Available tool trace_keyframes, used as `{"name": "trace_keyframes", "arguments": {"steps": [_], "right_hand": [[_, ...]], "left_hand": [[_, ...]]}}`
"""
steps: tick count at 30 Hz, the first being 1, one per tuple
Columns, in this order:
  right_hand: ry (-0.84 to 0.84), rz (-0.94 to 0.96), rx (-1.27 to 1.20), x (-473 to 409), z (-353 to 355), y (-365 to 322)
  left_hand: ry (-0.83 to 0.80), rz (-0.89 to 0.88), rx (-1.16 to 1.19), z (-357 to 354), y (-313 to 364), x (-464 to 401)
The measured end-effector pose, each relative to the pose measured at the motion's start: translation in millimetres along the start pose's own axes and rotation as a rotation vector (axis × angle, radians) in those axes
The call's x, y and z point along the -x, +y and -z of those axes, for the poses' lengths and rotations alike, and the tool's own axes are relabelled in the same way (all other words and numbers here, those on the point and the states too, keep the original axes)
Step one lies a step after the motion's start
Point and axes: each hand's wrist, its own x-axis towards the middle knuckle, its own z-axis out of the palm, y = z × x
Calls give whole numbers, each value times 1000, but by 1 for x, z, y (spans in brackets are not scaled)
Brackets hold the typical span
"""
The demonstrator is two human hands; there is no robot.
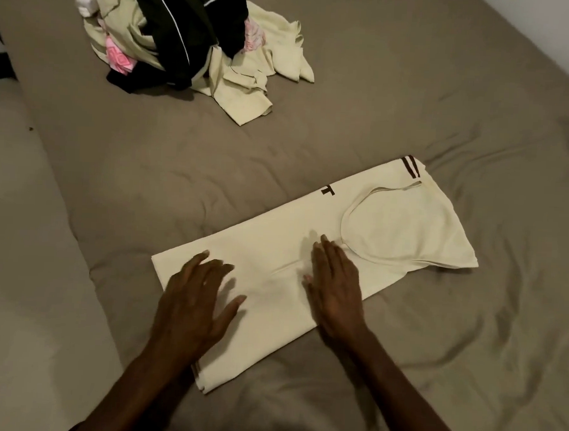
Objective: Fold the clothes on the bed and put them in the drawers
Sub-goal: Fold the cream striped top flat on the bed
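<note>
Flat hands [265, 296] pressing cream shirt [391, 227]

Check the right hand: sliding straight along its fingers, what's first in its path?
The right hand lies flat on the cream shirt, fingers pointing up the bed. First comes more shirt, probably the neckline seam; then bare bedsheet.

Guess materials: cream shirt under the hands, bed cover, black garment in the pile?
Cream shirt: looks like matte cotton jersey; lies flat, soft creases, ribbed neckline.
Bed cover: taupe matte woven or microfiber cloth, fine wrinkles; fiber unclear.
Black garment: likely synthetic sportswear; slight sheen, white piping.
</note>
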Motion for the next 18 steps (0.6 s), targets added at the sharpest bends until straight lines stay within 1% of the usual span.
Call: {"name": "trace_keyframes", "arguments": {"steps": [2, 4, 7, 8, 10, 12, 13, 16, 18], "right_hand": [[-88, 9, -70, 13, -4, -6], [-97, 34, -96, 15, 1, 9], [-73, 139, -92, 5, 14, 42], [-41, 161, -106, 4, 19, 57], [90, 166, -128, 4, 31, 86], [233, 103, -143, 4, 43, 116], [272, 53, -140, 5, 48, 131], [347, -61, -122, 11, 60, 166], [388, -110, -158, 16, 70, 187]], "left_hand": [[-198, -52, -131, -26, -7, 8], [-290, -46, -221, -39, -17, 20], [-295, -83, -273, -39, -26, 31], [-284, -75, -283, -41, -22, 30], [-271, -34, -323, -46, -14, 26], [-263, -34, -350, -52, -2, 17], [-265, -61, -351, -55, 8, 12], [-257, -185, -314, -67, 47, -15], [-250, -278, -269, -83, 81, -38]]}}
